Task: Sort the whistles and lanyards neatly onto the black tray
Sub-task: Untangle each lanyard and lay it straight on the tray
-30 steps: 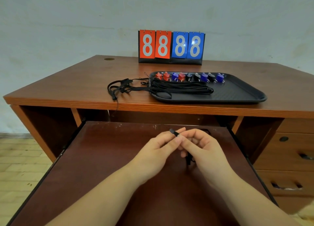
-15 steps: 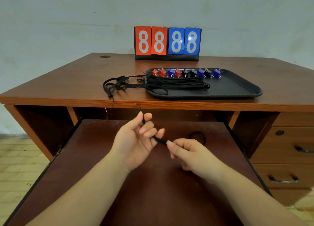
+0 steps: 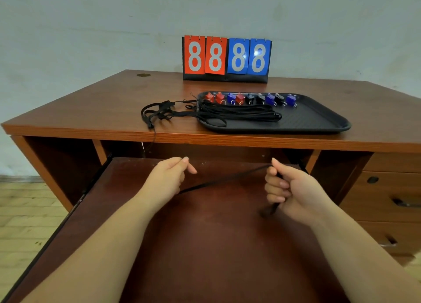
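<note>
Head view: one black lanyard [image 3: 224, 179] is being held stretched betw. both hands over the pull-out shelf [image 3: 205, 245], near side of the desk [image 3: 91, 102]. The strap is being gripped by the left hand [image 3: 167, 178], fingers curled shut round its left end; its right end is being gripped by the right hand [image 3: 290, 190], fingers curled round it, thumb up, w/ a short tail hanging below the fist.

Far on the desk, one black tray [image 3: 319, 120] is lying right of centre. Nine whistles [image 3: 250, 98] are being kept in a row along the tray's far edge: 3 red, 3 blue, 3 black, each w/ a small metal ring. A bundle of black lanyards [image 3: 239, 114] is lying across the tray's left half; the exact no. cannot be told. A further tangle of lanyards [image 3: 159, 113] is lying on the desk just left of the tray, touching its rim.

Behind the tray, one flip scoreboard [image 3: 226, 57] is standing: 2 red cards & 2 blue cards, each reading "8", so "88 88".
</note>
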A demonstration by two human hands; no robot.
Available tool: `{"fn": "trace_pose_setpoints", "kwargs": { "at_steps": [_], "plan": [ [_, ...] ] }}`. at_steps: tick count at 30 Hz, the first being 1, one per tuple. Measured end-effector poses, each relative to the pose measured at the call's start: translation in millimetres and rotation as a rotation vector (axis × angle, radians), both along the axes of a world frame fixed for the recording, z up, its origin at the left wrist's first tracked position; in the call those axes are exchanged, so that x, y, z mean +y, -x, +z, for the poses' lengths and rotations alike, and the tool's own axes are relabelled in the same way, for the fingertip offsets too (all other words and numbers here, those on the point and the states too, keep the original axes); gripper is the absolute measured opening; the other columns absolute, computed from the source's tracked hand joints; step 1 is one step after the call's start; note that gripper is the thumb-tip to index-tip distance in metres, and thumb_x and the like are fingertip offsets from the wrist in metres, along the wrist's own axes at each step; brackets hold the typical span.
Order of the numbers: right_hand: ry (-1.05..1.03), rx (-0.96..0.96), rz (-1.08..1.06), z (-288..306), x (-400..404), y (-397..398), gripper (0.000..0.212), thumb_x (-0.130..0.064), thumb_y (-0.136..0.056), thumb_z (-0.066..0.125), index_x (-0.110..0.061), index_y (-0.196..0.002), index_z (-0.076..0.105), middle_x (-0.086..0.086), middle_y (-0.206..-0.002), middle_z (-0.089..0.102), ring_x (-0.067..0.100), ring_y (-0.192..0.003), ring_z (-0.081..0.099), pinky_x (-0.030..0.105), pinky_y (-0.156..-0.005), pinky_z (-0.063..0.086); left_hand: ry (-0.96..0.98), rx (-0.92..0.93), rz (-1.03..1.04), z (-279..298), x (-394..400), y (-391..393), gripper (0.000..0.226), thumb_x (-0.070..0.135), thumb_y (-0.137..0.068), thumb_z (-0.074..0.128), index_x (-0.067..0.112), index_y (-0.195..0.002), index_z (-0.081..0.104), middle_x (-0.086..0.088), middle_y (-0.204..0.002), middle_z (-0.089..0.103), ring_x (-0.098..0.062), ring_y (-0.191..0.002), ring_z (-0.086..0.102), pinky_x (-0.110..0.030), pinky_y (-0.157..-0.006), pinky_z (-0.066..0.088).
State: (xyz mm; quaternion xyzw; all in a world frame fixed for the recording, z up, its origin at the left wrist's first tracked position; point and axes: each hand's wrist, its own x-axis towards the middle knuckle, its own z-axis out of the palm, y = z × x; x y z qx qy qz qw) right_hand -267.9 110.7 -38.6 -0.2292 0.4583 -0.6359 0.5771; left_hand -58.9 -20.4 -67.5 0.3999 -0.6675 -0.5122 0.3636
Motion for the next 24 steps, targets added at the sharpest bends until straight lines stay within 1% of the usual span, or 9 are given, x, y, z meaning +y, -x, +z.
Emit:
{"fn": "trace_pose_setpoints", "kwargs": {
  "at_steps": [3, 5, 6, 9, 12, 15, 17, 21, 24],
  "plan": [
    [0.004, -0.120, -0.046, 2, 1, 4, 0.038, -0.032, -0.087, 0.049, -0.016, -0.053, 0.045, -0.008, -0.044, 0.022, 0.005, -0.033, 0.020, 0.017, -0.035, 0.017, -0.085, 0.109, 0.058, 6, -2, 0, 0.037, 0.025, -0.100, 0.037, 0.010, -0.076, 0.061, 0.009, -0.043, 0.028, -0.004, -0.036, 0.022, -0.019, -0.039, 0.021],
    [0.014, -0.140, -0.063, 0, 1, 2, 0.043, -0.032, -0.091, 0.047, -0.016, -0.051, 0.045, -0.008, -0.045, 0.022, 0.005, -0.034, 0.019, 0.017, -0.035, 0.017, -0.020, 0.059, 0.068, 5, 0, 0, 0.037, 0.026, -0.100, 0.038, 0.011, -0.079, 0.063, 0.006, -0.046, 0.031, -0.006, -0.038, 0.027, -0.021, -0.041, 0.025],
    [0.013, -0.065, -0.074, -2, 0, 0, 0.044, -0.032, -0.094, 0.046, -0.016, -0.053, 0.044, -0.007, -0.045, 0.022, 0.005, -0.034, 0.020, 0.017, -0.034, 0.018, 0.042, -0.009, 0.060, 4, 3, 1, 0.036, 0.027, -0.100, 0.038, 0.013, -0.081, 0.065, 0.005, -0.048, 0.036, -0.008, -0.040, 0.033, -0.022, -0.044, 0.031],
    [0.026, 0.443, -0.094, -10, -2, -10, 0.041, -0.030, -0.096, 0.045, -0.014, -0.058, 0.043, -0.005, -0.047, 0.025, 0.006, -0.038, 0.022, 0.019, -0.039, 0.019, 0.183, -0.125, -0.010, 0, 17, 8, 0.031, 0.027, -0.099, 0.039, 0.022, -0.087, 0.067, 0.006, -0.061, 0.057, -0.005, -0.048, 0.048, -0.022, -0.059, 0.042],
    [0.144, 0.885, -0.076, -18, -2, -23, 0.042, -0.030, -0.096, 0.048, -0.019, -0.056, 0.045, -0.010, -0.042, 0.034, 0.003, -0.041, 0.030, 0.015, -0.045, 0.024, 0.260, -0.106, -0.085, 0, 35, 22, 0.027, 0.025, -0.099, 0.039, 0.031, -0.095, 0.066, 0.010, -0.082, 0.068, -0.002, -0.049, 0.050, -0.019, -0.063, 0.043],
    [0.238, 1.194, -0.099, -22, -2, -35, 0.040, -0.027, -0.095, 0.050, -0.021, -0.055, 0.046, -0.012, -0.050, 0.045, 0.003, -0.051, 0.042, 0.013, -0.053, 0.032, 0.332, -0.140, -0.185, 3, 51, 29, 0.028, 0.026, -0.099, 0.039, 0.034, -0.088, 0.063, 0.008, -0.063, 0.062, -0.002, -0.051, 0.051, -0.018, -0.063, 0.043],
    [0.247, 1.265, -0.092, -23, 0, -38, 0.037, -0.030, -0.093, 0.050, -0.023, -0.057, 0.046, -0.014, -0.055, 0.050, 0.003, -0.055, 0.045, 0.014, -0.055, 0.034, 0.340, -0.176, -0.252, 2, 57, 31, 0.033, 0.028, -0.099, 0.038, 0.031, -0.072, 0.058, 0.003, -0.058, 0.059, -0.002, -0.053, 0.051, -0.022, -0.062, 0.042],
    [0.207, 1.298, -0.076, -23, 1, -40, 0.033, -0.036, -0.093, 0.048, -0.027, -0.061, 0.053, -0.011, -0.058, 0.054, 0.004, -0.059, 0.050, 0.016, -0.056, 0.037, 0.268, -0.165, -0.307, 1, 59, 32, 0.030, 0.028, -0.099, 0.037, 0.020, -0.077, 0.055, 0.005, -0.066, 0.057, -0.004, -0.059, 0.052, -0.023, -0.064, 0.043],
    [0.167, 1.258, -0.013, -21, 1, -41, 0.036, -0.035, -0.095, 0.045, -0.025, -0.062, 0.054, -0.004, -0.060, 0.057, 0.005, -0.059, 0.051, 0.022, -0.059, 0.040, 0.273, -0.163, -0.286, 1, 57, 32, 0.030, 0.027, -0.099, 0.038, 0.023, -0.071, 0.050, 0.008, -0.067, 0.052, -0.001, -0.057, 0.047, -0.026, -0.064, 0.043]
  ]
}}
